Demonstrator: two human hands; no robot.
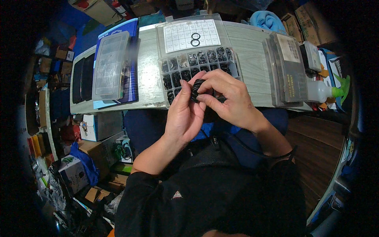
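Your left hand (183,114) is cradling a stack of black rings (195,91) over the compartment box (235,70); your right hand (233,96) is pinching it; the rings are likely feeling light, rubbery and springy, favouring a hold around their outer edges.

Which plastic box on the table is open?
The middle one, the divided box with black rings inside: its lid lies back behind it. The clear box on the left and stacked boxes on the right look shut.
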